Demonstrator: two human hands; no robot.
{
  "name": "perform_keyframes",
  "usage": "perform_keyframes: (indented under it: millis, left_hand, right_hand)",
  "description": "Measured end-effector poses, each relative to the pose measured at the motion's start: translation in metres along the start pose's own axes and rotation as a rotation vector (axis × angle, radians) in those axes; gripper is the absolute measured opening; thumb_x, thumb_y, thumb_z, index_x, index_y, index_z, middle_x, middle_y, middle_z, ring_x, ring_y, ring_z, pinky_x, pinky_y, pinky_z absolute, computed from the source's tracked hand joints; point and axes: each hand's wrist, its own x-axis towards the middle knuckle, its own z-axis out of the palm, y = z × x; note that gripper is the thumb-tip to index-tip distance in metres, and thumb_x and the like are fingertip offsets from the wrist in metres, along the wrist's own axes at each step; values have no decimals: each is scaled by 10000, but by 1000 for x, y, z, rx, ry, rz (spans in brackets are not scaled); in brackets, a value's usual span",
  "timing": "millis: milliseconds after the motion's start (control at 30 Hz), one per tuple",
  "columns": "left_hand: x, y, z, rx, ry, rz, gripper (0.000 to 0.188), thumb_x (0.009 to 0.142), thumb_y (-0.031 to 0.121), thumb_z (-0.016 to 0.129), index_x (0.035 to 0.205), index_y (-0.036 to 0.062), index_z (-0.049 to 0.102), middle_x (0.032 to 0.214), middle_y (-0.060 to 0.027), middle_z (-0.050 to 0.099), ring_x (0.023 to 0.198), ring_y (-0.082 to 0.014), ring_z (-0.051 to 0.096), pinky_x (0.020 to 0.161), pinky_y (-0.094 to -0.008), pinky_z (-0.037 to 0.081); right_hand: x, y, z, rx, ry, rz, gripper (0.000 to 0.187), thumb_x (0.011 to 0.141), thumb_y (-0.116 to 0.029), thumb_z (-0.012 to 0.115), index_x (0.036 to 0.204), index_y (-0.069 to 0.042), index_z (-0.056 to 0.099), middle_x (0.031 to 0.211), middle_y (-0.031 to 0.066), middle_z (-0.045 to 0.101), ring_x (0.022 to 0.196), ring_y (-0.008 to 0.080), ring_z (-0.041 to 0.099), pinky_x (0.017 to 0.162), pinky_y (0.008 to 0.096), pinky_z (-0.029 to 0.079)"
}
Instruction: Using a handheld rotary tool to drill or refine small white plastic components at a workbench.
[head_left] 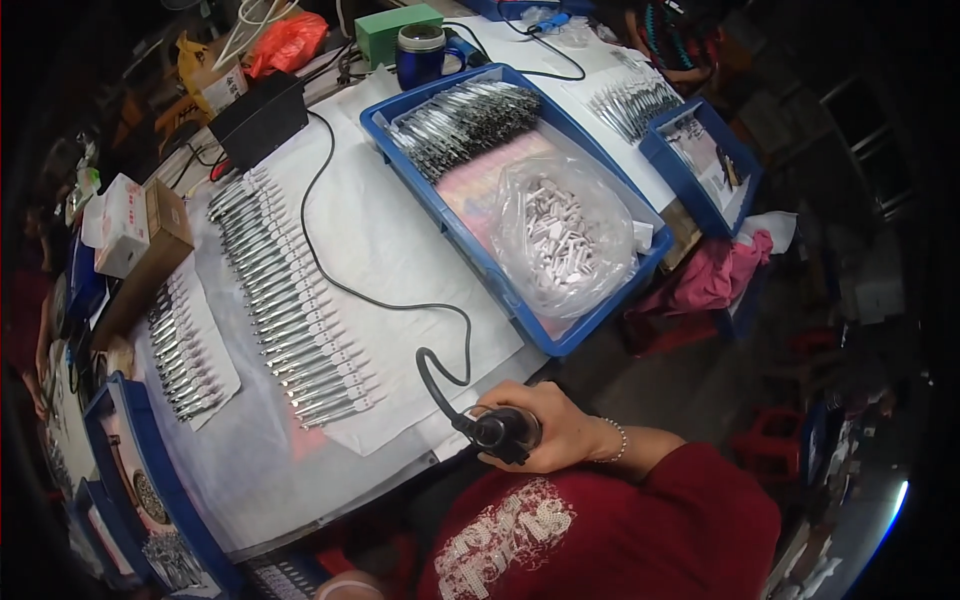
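Glossy plastic tool (503,432) at six o'clock; shiny, metallic-looking rods (270,290) at nine, on matt paper (400,340); smooth plastic tray (560,342) at one; crinkled, glossy plastic bag (612,235) at two; matt cloth shirt (655,520) at five

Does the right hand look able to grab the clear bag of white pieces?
Probably not: the right hand grips a black corded tool, though the way to the bag looks open.

Dark floor (670,375) extends past the near edge of the tabletop (265,500). A red stool (768,447) stands well apart; a bright strip (897,505) shows farther right.
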Motion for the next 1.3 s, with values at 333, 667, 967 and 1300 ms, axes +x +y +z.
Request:
perform_keyframes:
  millis: [333, 667, 967, 1300]
  left_hand:
    - [-289, -133, 82, 1173, 1099, -1962, 553, 909, 422, 531, 732, -85, 663, 780, -318, 621, 786, -492, 612, 710, -522, 490]
    - [-203, -90, 52, 526, 661, -1052, 600, 883, 283, 658, 1344, -36, 447, 1378, -205, 459, 1282, -332, 440, 1065, -373, 350]
    - [-95, 46, -136, 1252, 881, -856, 170, 853, 117, 617, 732, 18, 683, 637, -87, 650, 555, -162, 617, 545, -267, 471]
    - [-142, 23, -411, 1907, 673, -712, 219, 782, 97, 653, 993, 52, 617, 986, -115, 638, 956, -321, 598, 796, -417, 476]
  right_hand:
    - [-10, -2, -6, -19, 57, -15, 438, 699, -82, 816, 1065, -13, 586, 803, 60, 650, 680, 122, 622, 630, 240, 475]
    - [-3, -3, 3, 30, 2, 71, 475, 686, -90, 820, 1074, 1, 563, 829, 88, 650, 696, 141, 638, 646, 255, 493]
    - [17, 0, 2, 73, 99, 140, 379, 701, -67, 789, 1009, -9, 575, 749, 44, 666, 682, 108, 660, 643, 234, 510]
    - [30, 4, -7, -19, 11, 241, 511, 661, 44, 772, 1085, -18, 494, 796, 102, 679, 680, 111, 632, 637, 241, 515]
